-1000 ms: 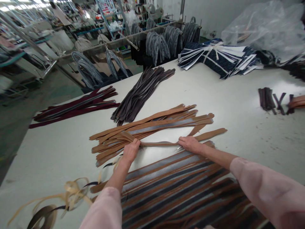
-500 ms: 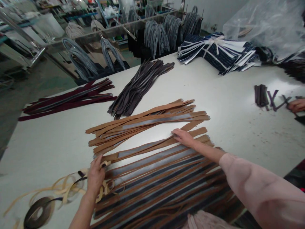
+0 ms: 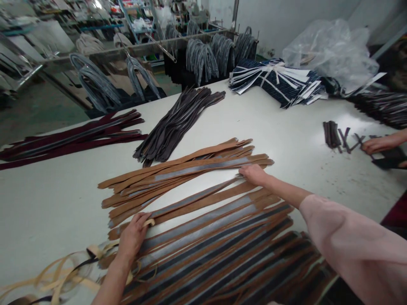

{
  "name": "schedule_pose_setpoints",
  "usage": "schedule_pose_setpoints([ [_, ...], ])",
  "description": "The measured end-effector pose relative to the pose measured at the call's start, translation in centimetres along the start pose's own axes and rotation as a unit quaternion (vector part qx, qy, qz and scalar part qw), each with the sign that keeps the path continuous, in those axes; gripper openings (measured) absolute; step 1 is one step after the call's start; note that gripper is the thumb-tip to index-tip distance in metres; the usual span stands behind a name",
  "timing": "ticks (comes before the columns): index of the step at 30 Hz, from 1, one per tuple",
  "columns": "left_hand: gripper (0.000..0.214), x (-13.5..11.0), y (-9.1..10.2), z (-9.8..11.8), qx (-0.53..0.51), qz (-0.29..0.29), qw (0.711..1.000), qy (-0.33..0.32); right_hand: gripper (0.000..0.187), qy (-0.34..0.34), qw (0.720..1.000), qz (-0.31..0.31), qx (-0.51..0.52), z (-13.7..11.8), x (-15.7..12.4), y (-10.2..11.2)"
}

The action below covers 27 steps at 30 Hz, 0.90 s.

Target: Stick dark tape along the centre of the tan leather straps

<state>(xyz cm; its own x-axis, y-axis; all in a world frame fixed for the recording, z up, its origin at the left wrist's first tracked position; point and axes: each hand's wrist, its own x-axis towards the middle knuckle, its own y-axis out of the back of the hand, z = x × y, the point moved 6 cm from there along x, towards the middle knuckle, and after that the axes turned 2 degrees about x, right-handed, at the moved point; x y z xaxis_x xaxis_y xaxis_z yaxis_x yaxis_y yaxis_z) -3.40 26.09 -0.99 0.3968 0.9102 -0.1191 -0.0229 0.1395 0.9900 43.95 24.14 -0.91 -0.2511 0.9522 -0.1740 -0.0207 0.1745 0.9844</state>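
A long brown fabric strip [image 3: 197, 195] with a grey band down its middle stretches between my two hands, above the table. My right hand [image 3: 253, 174] is closed on it near its right end; a small greyish bit at the fingertips is too blurred to name. Toward the left end, my left hand [image 3: 135, 232] is closed around the strip, with a short piece of cream tape [image 3: 149, 222] beside its fingers. Below lie several brown-and-grey strips [image 3: 203, 226] spread side by side. A loose pile of brown strips [image 3: 178, 173] rests just beyond the held one.
Cream and black tape [image 3: 60, 271] curls at lower left. Farther back are maroon strips [image 3: 73, 135], a dark grey strip bundle [image 3: 179, 125] and a navy striped fabric stack [image 3: 273, 80]. At right, another person's hand [image 3: 378, 144] is near short dark strips [image 3: 331, 134].
My right hand has moved slightly right along with the strip, and its end has lifted from the strip beneath. My left hand has shifted a little right and down. The camera view has turned rightward.
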Motion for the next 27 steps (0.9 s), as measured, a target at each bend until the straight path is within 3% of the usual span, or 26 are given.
schedule_pose_setpoints([
  [3,0.037,-0.2,0.8,-0.3,0.050,0.041,0.996,0.061,0.021,-0.050,0.996,0.067,-0.010,0.7,-0.2,0.0],
  [5,0.038,-0.1,1.0,-0.3,0.076,0.056,0.992,0.088,0.023,-0.088,0.993,0.077,0.005,0.9,-0.8,-1.0],
  [8,0.041,0.4,0.2,-0.5,0.064,0.041,0.994,0.078,0.021,-0.098,0.990,0.078,0.065,1.3,-2.0,-2.4],
  [12,0.045,0.3,-0.1,-0.9,-0.021,0.050,0.997,0.054,0.030,-0.063,0.983,0.106,0.134,2.0,-3.6,-2.4],
  [14,0.043,-0.2,0.0,-0.6,-0.054,0.059,0.996,0.041,0.026,-0.041,0.984,0.089,0.151,1.6,-4.1,-2.3],
  [17,0.038,-0.7,-0.5,0.6,-0.074,0.021,0.997,0.007,0.023,-0.001,0.988,0.021,0.153,0.0,-4.3,-2.6],
  [22,0.048,-0.2,-1.7,0.8,-0.070,-0.043,0.997,0.012,0.023,-0.062,0.992,-0.048,0.100,-0.3,-3.7,-2.8],
  [27,0.045,0.8,-2.1,0.8,-0.087,-0.075,0.993,-0.006,0.024,-0.050,0.991,-0.091,0.080,0.0,-3.5,-2.5],
])
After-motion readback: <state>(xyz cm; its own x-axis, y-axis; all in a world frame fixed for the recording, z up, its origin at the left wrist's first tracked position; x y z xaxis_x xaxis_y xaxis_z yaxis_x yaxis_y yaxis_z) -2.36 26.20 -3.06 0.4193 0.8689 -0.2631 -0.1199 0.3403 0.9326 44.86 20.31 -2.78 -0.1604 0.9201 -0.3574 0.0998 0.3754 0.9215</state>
